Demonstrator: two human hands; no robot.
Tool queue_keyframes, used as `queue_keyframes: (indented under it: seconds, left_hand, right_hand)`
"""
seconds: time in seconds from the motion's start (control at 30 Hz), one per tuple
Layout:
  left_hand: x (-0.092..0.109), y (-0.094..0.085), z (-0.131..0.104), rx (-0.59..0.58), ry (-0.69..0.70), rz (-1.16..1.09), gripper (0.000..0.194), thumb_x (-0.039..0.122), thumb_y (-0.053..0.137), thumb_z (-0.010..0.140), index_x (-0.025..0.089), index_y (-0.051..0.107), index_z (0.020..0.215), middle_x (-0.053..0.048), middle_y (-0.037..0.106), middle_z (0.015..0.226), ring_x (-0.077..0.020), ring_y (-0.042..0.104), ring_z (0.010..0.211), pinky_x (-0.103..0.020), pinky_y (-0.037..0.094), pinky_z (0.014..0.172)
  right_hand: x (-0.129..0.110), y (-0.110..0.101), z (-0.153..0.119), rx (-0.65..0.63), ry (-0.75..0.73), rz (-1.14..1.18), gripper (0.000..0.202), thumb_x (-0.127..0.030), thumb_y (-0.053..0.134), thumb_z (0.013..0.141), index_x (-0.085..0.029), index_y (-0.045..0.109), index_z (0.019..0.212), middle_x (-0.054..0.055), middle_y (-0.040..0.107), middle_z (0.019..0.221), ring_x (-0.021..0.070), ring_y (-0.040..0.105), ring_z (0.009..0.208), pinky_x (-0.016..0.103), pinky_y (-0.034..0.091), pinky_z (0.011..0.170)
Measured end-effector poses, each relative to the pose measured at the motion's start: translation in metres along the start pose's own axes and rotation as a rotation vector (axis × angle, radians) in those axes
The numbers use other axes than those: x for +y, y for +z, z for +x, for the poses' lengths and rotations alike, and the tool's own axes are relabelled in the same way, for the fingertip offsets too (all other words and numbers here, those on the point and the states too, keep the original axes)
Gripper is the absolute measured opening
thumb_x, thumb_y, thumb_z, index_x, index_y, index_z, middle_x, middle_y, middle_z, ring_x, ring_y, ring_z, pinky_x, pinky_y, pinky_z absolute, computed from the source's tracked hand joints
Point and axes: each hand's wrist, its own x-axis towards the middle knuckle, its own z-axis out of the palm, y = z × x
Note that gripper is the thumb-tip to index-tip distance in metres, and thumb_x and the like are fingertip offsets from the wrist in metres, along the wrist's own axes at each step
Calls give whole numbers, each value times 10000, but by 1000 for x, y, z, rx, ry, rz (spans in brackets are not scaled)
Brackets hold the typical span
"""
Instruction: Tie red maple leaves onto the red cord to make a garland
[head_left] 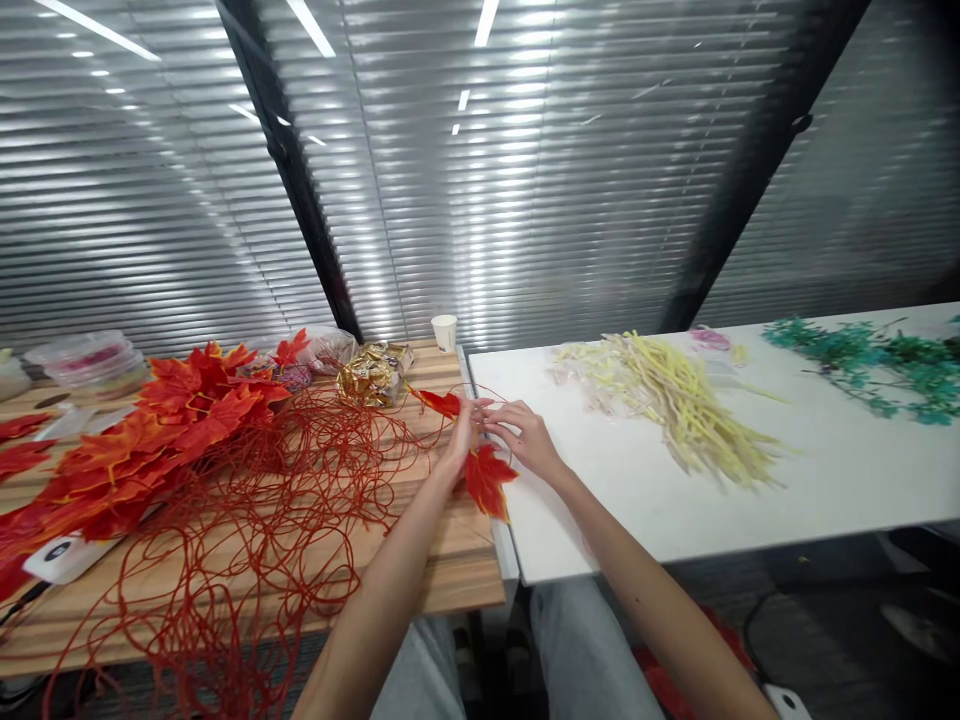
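Near the seam of two tables, my left hand is closed around the stem area of a red artificial maple leaf that hangs below the fingers. Another red leaf sticks out on the left side of that hand. My right hand touches the left one, its fingertips pinched at a thin red cord. The exact grip is too small to make out. A large tangle of red cord spreads to the left and droops over the table's front edge.
Red and orange artificial leaves are heaped at left, by a white power strip and plastic containers. Gold foil packaging and a paper cup stand behind. Yellow strands and teal foliage lie on the white table.
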Motion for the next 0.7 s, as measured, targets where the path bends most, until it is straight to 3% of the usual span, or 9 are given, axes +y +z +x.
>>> queue_keyframes:
  seconds: [0.7]
  left_hand:
    - [1,3,-5,-182,-111,4,761,720,176,736,167,510,1137,-118,622,879,-151,585,573,-215,421,384]
  right_hand:
    - [3,1,0,-19,161,163,90,-216,588,756,-228,676,769,35,672,824,191,580,864,346,432,806]
